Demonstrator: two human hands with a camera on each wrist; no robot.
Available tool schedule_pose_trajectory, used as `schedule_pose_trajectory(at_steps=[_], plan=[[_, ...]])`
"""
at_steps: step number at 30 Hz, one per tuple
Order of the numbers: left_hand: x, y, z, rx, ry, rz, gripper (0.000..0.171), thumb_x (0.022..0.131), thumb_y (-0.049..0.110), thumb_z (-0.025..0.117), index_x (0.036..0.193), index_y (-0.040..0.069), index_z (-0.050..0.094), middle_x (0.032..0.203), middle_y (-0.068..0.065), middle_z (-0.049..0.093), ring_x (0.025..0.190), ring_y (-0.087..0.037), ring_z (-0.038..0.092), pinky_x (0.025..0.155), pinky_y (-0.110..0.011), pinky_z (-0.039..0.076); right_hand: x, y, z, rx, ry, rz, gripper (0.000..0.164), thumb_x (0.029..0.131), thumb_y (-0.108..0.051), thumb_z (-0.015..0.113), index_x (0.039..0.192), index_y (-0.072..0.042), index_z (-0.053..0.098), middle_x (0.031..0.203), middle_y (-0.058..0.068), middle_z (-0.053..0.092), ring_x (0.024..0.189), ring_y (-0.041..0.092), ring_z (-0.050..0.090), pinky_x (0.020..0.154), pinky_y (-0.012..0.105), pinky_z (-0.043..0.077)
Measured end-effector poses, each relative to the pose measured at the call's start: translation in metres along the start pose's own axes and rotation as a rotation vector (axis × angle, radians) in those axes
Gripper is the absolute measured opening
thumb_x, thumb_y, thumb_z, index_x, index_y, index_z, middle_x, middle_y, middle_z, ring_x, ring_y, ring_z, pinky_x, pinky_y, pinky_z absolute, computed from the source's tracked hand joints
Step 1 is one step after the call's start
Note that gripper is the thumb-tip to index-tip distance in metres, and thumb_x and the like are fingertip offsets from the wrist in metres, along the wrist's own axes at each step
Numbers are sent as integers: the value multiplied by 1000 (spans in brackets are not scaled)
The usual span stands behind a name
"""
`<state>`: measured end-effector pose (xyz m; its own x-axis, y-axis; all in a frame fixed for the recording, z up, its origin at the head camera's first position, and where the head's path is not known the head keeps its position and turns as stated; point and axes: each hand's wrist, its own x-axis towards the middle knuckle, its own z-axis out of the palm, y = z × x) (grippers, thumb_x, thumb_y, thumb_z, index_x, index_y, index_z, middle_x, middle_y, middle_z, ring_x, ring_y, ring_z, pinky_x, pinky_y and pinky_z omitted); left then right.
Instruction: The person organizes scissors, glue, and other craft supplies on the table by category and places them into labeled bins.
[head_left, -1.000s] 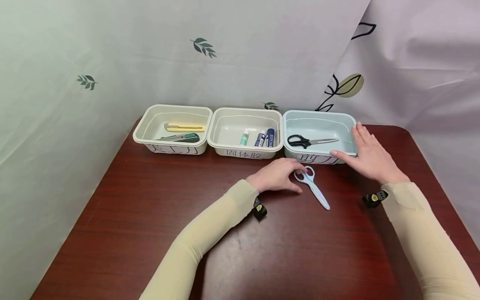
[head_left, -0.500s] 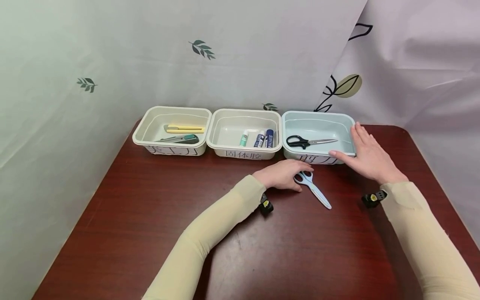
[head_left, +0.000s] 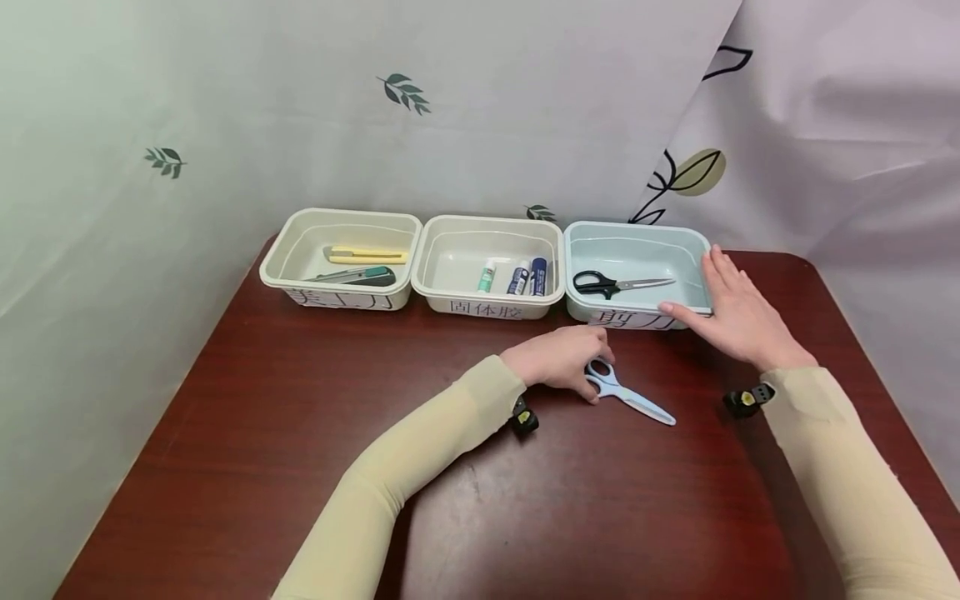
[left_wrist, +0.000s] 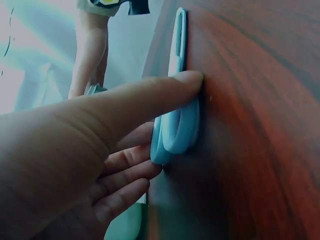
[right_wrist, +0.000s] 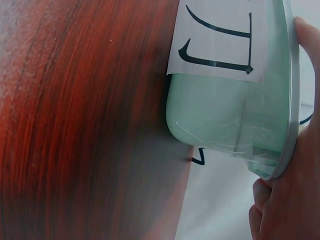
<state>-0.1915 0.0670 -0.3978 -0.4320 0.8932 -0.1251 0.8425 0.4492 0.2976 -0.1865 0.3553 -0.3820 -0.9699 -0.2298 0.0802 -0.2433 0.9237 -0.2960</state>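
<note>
Pale blue scissors [head_left: 637, 403] lie low over the table, blades pointing right and toward the front. My left hand [head_left: 557, 358] pinches their handle loops, thumb on the near side and fingers on the far side. In the left wrist view, the thumb [left_wrist: 165, 95] crosses the loops of the scissors [left_wrist: 181, 122]. On the right end of the light blue box [head_left: 637, 246] rests my right hand [head_left: 742, 321], its fingers straight along the side and its thumb at the front rim. Inside that box are black-handled scissors [head_left: 603, 286].
A cream middle box [head_left: 465, 250] holds several glue sticks [head_left: 519, 277]. To its left, another cream box [head_left: 300, 254] contains a yellow utility knife [head_left: 367, 256] and a green-and-black one [head_left: 367, 277]. All three boxes carry labels and stand against the patterned backdrop [head_left: 480, 108].
The pale blue scissors have shifted slightly toward the front, their blades turning more to the right. My left hand has closed on the handle loops. The right hand has stayed on the box.
</note>
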Motion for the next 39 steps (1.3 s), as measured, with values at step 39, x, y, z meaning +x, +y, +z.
schedule_pose_trajectory(at_steps=[39], plan=[[-62, -22, -38, -154, 262, -9, 44, 76, 36, 85, 111, 11, 75, 103, 1, 67, 89, -8, 57, 80, -22, 44, -1, 0, -1, 2, 0, -6, 104, 97, -60, 55, 158, 9, 7, 166, 25, -2, 153, 37, -2, 122, 46, -1]])
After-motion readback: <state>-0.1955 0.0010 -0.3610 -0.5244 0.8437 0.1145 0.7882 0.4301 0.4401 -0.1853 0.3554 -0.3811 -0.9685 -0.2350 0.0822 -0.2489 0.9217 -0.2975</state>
